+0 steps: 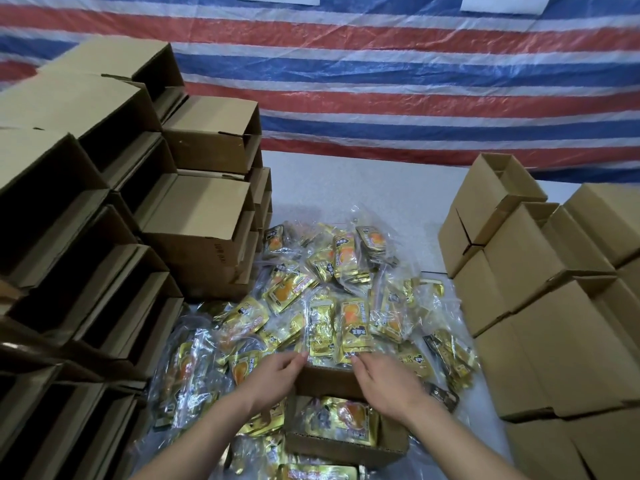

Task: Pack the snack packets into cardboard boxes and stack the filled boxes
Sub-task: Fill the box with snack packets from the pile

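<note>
Where packets (311,299) cover the white table (363,188), striped tarp (381,81) behind (both hands (273,375) loosely open).

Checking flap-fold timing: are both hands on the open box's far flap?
Touching. Head view: left hand and right hand rest on the far flap of the open box, no gap visible.

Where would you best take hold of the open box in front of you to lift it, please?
Judging by its pose, grip the open box by its two short side walls, one hand from each side: its top is open and filled with packets, so coming from above offers only thin edges.
</note>
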`<state>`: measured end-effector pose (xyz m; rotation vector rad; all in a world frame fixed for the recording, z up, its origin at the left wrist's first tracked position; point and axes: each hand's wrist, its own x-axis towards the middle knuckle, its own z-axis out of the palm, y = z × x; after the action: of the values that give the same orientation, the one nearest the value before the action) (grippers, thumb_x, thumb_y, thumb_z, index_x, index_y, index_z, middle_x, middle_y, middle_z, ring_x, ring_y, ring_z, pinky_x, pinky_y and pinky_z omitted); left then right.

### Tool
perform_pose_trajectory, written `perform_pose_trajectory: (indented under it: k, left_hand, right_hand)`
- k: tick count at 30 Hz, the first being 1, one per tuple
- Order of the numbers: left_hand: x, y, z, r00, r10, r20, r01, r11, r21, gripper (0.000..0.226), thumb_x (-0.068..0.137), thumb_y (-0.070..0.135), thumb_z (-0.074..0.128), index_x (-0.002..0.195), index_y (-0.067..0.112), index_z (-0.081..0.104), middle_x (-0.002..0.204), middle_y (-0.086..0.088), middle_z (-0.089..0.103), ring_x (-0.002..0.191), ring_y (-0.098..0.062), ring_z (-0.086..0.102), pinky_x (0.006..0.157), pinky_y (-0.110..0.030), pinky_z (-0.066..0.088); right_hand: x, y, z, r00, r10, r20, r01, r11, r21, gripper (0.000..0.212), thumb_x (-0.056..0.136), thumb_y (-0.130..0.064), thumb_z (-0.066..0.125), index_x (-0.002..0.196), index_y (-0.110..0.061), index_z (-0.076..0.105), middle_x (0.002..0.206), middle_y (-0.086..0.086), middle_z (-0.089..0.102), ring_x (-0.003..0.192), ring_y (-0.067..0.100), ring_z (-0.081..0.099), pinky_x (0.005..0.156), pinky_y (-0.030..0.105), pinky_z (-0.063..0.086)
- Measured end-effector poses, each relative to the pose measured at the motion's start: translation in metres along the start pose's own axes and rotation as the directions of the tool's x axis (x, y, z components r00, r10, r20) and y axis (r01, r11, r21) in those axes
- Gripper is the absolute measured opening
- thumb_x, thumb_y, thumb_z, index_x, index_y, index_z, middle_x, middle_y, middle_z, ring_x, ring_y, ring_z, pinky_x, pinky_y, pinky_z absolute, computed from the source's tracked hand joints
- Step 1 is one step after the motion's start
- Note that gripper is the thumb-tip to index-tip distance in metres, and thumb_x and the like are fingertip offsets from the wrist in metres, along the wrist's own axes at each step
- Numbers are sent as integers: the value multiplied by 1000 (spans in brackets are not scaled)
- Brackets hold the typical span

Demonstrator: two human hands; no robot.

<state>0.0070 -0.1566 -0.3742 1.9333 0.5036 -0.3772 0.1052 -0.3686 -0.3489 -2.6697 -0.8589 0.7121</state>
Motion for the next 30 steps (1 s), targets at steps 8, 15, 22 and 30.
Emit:
perform_pose_trajectory:
  k: [8,15,22,30]
  left_hand:
    - [81,30,-13,981,-117,-154,122,992,18,33,105,36,42,104,8,60,102,-15,66,87,-27,63,85,-43,53]
    - [155,46,16,920,-342,-190,381,894,235,48,94,40,64,117,-1,55,100,-9,66,72,-16,60,55,-28,50]
    - [181,49,29,898,-380,-222,435,840,323,53,78,53,76,101,6,64,74,-2,67,59,-14,65,49,-24,47]
    - [161,54,14,951,-290,-108,290,957,-20,61,90,33,68,135,0,47,121,-20,63,99,-31,65,82,-38,56]
  right_hand:
    - [8,12,-25,996,36,-79,-32,998,48,49,105,-53,24,96,-22,62,95,-5,63,89,14,60,84,37,50]
    - [2,23,-36,983,147,-114,-109,951,288,47,103,-56,28,111,-28,65,103,-13,65,94,4,59,85,30,49]
    - [-4,33,-40,969,195,-151,-132,927,351,43,105,-50,33,83,-23,59,76,-7,60,76,8,59,71,31,49]
    - [12,24,-44,978,177,-114,-124,921,369,43,104,-49,36,74,-23,53,66,-5,56,64,9,56,60,29,43]
